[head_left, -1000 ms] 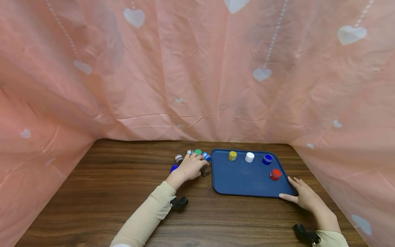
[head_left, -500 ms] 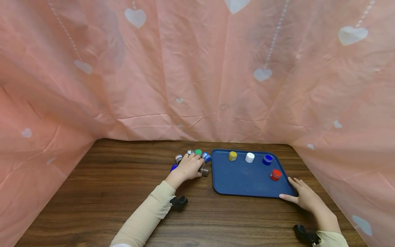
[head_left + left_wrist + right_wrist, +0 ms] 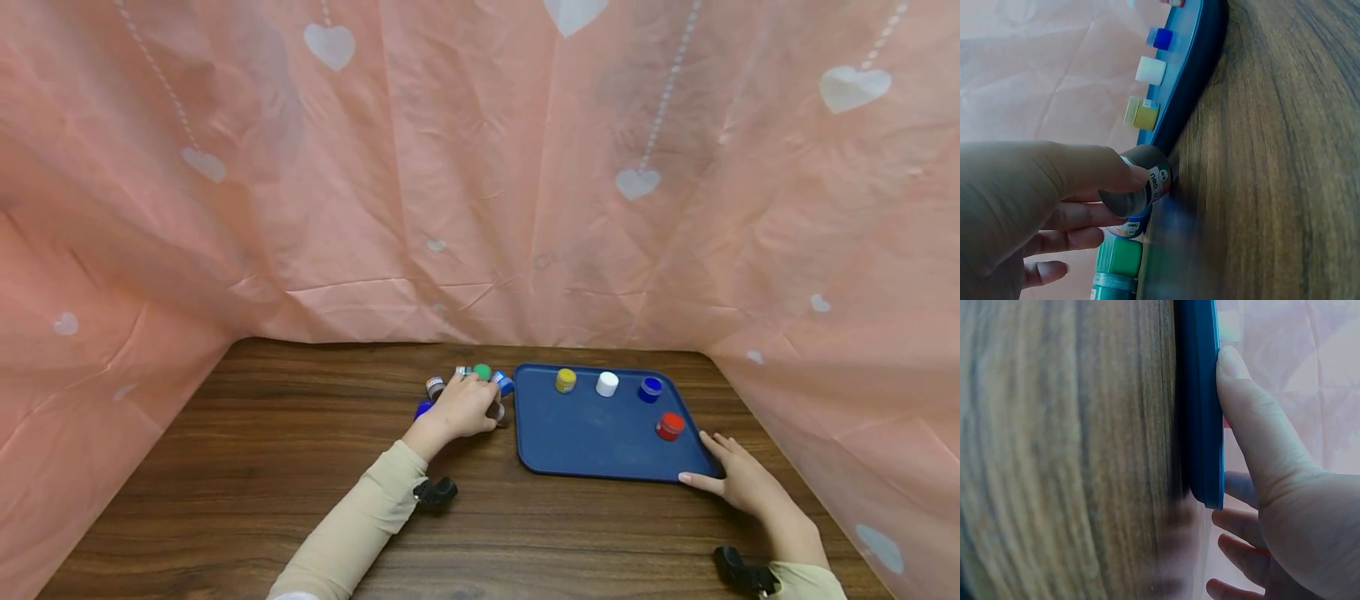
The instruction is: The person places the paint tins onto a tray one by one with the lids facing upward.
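Note:
My left hand [image 3: 459,408] pinches a small brown paint jar [image 3: 1159,180] between thumb and fingers, low over the table just left of the blue tray [image 3: 592,442]. In the left wrist view the jar leans, its label facing the camera. Close beyond it sit a green-capped jar [image 3: 482,372] and a blue-capped jar [image 3: 502,382]. Over at the tray's near right corner, my right hand [image 3: 741,479] rests with thumb on the rim and fingers spread along the side. Yellow [image 3: 566,381], white [image 3: 607,384], dark blue [image 3: 650,389] and red [image 3: 670,426] paint jars stand on the tray.
Around the left hand are more jars: one with a brown-and-white look [image 3: 435,387], a pale-labelled one [image 3: 462,371] and a blue one [image 3: 423,408]. The wooden table [image 3: 225,483] ends at a pink curtain [image 3: 465,208] with white hearts.
The brown jar has turned within my left hand and now shows less past the fingers in the head view. My right hand and the tray have stayed put.

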`<state>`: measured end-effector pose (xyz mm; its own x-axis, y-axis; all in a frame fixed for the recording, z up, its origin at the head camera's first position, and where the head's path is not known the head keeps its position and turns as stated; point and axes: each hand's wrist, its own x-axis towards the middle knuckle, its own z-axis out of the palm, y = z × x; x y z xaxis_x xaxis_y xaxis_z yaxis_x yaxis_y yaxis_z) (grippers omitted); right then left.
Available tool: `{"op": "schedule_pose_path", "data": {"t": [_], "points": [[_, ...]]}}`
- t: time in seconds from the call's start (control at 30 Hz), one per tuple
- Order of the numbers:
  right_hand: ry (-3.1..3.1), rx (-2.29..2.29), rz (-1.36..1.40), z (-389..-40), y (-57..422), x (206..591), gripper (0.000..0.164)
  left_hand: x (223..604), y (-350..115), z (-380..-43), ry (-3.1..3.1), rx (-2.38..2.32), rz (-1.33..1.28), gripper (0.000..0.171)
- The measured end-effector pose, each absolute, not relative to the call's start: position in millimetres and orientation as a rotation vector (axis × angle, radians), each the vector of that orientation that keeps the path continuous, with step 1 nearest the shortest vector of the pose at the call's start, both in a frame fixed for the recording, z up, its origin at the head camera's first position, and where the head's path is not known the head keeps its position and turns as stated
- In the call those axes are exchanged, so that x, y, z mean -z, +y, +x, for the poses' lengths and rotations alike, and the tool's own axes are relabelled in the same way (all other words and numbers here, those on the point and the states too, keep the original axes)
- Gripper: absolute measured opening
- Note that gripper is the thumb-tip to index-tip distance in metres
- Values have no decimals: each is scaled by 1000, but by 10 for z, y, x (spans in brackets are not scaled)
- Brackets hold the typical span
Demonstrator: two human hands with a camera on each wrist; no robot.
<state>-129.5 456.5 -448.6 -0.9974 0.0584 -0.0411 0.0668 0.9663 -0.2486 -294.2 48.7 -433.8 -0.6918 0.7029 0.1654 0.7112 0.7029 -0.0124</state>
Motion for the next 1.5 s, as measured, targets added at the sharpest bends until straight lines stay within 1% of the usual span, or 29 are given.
{"op": "schedule_pose_path", "data": {"t": [0.23, 0.7, 1.1, 1.5], "points": [[3077, 392, 110, -1289, 4581, 4474, 99, 4341, 524, -2933, -2694, 150, -1176, 33], [3055, 417, 126, -1282, 4598, 4511, 102, 4391, 647, -2882, -2444, 259, -1140, 30], [3082, 412, 103, -1265, 4596, 4506, 101, 4395, 995, -2800, -2292, 273, -1112, 30], [3080, 413, 106, -1236, 4601, 4505, 101, 4388, 1353, -2706, -2355, 280, -1124, 30]]}}
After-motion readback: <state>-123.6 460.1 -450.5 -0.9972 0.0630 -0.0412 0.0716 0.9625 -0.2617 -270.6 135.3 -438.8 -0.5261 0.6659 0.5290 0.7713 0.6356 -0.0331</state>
